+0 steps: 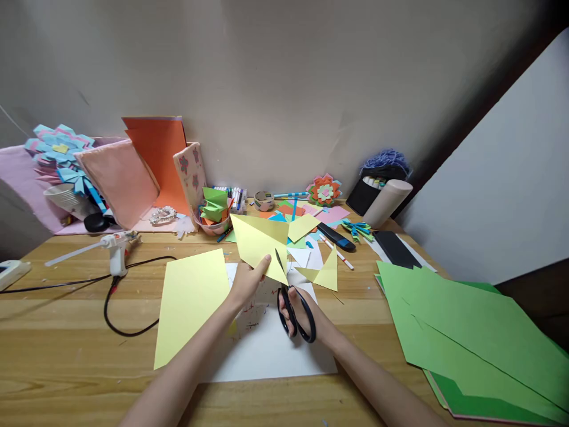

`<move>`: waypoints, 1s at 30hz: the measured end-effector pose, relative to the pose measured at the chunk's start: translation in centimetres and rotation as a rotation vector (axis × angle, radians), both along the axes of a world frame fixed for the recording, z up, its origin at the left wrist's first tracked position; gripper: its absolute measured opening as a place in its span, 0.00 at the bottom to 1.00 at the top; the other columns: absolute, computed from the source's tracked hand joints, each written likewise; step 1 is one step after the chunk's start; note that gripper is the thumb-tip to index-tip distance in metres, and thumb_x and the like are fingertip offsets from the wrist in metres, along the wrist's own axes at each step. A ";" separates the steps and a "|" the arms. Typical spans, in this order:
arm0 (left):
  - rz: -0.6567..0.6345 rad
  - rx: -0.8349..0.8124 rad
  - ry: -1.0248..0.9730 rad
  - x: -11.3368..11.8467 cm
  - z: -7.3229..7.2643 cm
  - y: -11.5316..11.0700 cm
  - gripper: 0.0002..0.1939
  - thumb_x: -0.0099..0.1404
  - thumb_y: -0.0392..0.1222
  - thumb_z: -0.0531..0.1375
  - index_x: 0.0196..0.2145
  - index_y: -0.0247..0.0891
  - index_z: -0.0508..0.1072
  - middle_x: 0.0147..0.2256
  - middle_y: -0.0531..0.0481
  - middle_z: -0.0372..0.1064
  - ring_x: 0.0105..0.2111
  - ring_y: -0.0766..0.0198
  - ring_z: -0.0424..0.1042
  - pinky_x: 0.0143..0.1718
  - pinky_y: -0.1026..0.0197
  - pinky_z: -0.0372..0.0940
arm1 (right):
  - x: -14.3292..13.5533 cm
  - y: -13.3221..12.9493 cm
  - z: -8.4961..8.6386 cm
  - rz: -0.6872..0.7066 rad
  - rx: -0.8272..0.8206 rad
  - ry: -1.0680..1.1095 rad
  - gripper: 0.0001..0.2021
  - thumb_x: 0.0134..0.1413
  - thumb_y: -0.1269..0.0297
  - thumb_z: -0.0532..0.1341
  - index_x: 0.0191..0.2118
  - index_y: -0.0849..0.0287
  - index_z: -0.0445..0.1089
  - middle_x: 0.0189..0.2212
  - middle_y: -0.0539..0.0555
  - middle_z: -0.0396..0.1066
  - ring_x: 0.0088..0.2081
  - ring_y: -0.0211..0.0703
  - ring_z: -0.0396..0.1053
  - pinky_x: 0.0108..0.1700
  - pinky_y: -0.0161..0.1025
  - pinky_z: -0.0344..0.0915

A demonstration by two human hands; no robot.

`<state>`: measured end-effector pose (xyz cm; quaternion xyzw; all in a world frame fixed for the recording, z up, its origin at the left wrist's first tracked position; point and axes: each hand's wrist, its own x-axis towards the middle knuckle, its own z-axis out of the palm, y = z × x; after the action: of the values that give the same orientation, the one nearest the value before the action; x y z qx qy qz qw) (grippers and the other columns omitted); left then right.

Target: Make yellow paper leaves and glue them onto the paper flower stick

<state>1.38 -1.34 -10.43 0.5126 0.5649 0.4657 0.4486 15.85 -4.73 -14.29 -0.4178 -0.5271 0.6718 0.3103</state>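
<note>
My left hand (249, 281) pinches a piece of yellow paper (260, 237) by its lower edge, thumb on top. My right hand (306, 309) has its fingers through the black handles of a pair of scissors (284, 308). The blades meet the right side of the yellow paper, near its lower corner. Beneath both hands lies a white sheet (271, 359) with small coloured marks. A larger yellow sheet (193, 302) rests flat to the left, and a cut yellow scrap (326, 274) lies just right of the scissors.
A glue gun (118, 252) with its cable stands at the left. Green sheets (462, 332) are stacked at the right. Behind my hands are a utility knife (336, 237), coloured scraps, a paper flower (325, 191), and a small basket (214, 226). A black phone-like slab (396, 249) lies right.
</note>
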 end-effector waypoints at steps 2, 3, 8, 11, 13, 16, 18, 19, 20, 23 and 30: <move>0.031 0.029 -0.027 0.0 -0.2 -0.1 0.15 0.55 0.53 0.57 0.26 0.36 0.69 0.20 0.50 0.67 0.24 0.63 0.68 0.26 0.63 0.62 | 0.0 -0.1 0.1 0.027 -0.003 0.013 0.34 0.37 0.28 0.44 0.28 0.60 0.57 0.15 0.43 0.55 0.11 0.31 0.57 0.13 0.30 0.55; 0.045 0.037 -0.035 -0.1 -0.4 -0.2 0.15 0.55 0.52 0.57 0.27 0.36 0.70 0.21 0.49 0.69 0.26 0.61 0.69 0.28 0.62 0.64 | 0.0 -0.1 0.1 0.043 -0.009 0.021 0.35 0.36 0.27 0.44 0.28 0.60 0.57 0.15 0.43 0.55 0.11 0.31 0.57 0.13 0.30 0.55; 0.042 0.050 -0.081 -0.5 -1.2 -0.6 0.15 0.55 0.50 0.58 0.32 0.34 0.72 0.36 0.43 0.73 0.40 0.57 0.71 0.40 0.59 0.65 | -0.1 -0.4 0.3 0.079 -0.031 0.034 0.36 0.38 0.28 0.40 0.28 0.61 0.58 0.15 0.44 0.55 0.12 0.30 0.58 0.14 0.30 0.57; 0.043 0.055 -0.123 -0.4 -1.7 -0.5 0.18 0.56 0.50 0.57 0.39 0.34 0.71 0.45 0.42 0.70 0.45 0.58 0.68 0.46 0.59 0.62 | -0.1 -0.4 0.0 0.082 -0.054 0.033 0.36 0.38 0.28 0.43 0.29 0.61 0.59 0.15 0.43 0.56 0.11 0.30 0.58 0.13 0.29 0.55; 0.046 0.055 -0.141 -0.3 -1.8 -0.4 0.20 0.57 0.49 0.57 0.42 0.33 0.70 0.46 0.41 0.69 0.47 0.58 0.67 0.48 0.59 0.61 | -0.2 -0.3 -0.4 0.066 -0.084 0.049 0.36 0.36 0.27 0.44 0.29 0.61 0.59 0.15 0.43 0.56 0.11 0.31 0.57 0.12 0.29 0.55; 0.038 0.059 -0.145 -0.1 -1.9 -0.1 0.20 0.57 0.49 0.57 0.42 0.33 0.70 0.47 0.41 0.69 0.47 0.58 0.67 0.49 0.59 0.60 | -0.2 -0.2 -0.9 0.023 -0.082 0.043 0.34 0.38 0.29 0.46 0.28 0.61 0.58 0.15 0.43 0.55 0.10 0.31 0.57 0.12 0.29 0.55; 0.022 0.046 -0.152 -0.1 -1.8 0.0 0.19 0.57 0.50 0.56 0.41 0.33 0.71 0.46 0.41 0.69 0.47 0.57 0.67 0.48 0.59 0.61 | -0.1 -0.1 -1.2 0.013 -0.051 0.024 0.32 0.40 0.30 0.47 0.27 0.61 0.58 0.15 0.43 0.55 0.10 0.30 0.57 0.11 0.29 0.54; 0.014 0.039 -0.156 -0.1 -1.8 0.0 0.19 0.57 0.50 0.57 0.40 0.33 0.71 0.45 0.41 0.70 0.46 0.57 0.67 0.47 0.58 0.61 | -0.1 0.0 -1.2 0.012 -0.040 0.016 0.31 0.41 0.31 0.47 0.27 0.61 0.57 0.15 0.43 0.55 0.10 0.29 0.56 0.11 0.28 0.54; 0.011 0.035 -0.162 -0.1 -1.8 0.1 0.19 0.57 0.50 0.57 0.39 0.33 0.71 0.44 0.41 0.70 0.46 0.56 0.68 0.47 0.58 0.62 | -0.1 0.0 -1.3 0.012 -0.034 0.010 0.31 0.41 0.31 0.47 0.27 0.60 0.57 0.15 0.43 0.55 0.10 0.29 0.56 0.11 0.28 0.54; 0.016 0.024 -0.185 0.1 -1.9 0.3 0.19 0.56 0.50 0.57 0.38 0.33 0.72 0.44 0.41 0.71 0.46 0.55 0.68 0.46 0.57 0.62 | 0.1 0.1 -1.3 -0.005 -0.025 -0.002 0.30 0.43 0.32 0.48 0.27 0.60 0.57 0.15 0.42 0.55 0.09 0.29 0.56 0.11 0.28 0.54; 0.008 0.004 -0.249 0.4 -2.7 1.3 0.20 0.55 0.51 0.58 0.39 0.32 0.73 0.42 0.40 0.72 0.45 0.51 0.68 0.46 0.54 0.62 | 0.0 0.5 -0.9 -0.046 -0.073 -0.001 0.30 0.40 0.32 0.49 0.26 0.60 0.57 0.14 0.42 0.54 0.09 0.28 0.55 0.10 0.27 0.54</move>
<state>1.78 -0.04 -13.09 0.4493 0.5060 0.5288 0.5124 15.85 -4.24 -15.20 -0.4411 -0.4927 0.6832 0.3098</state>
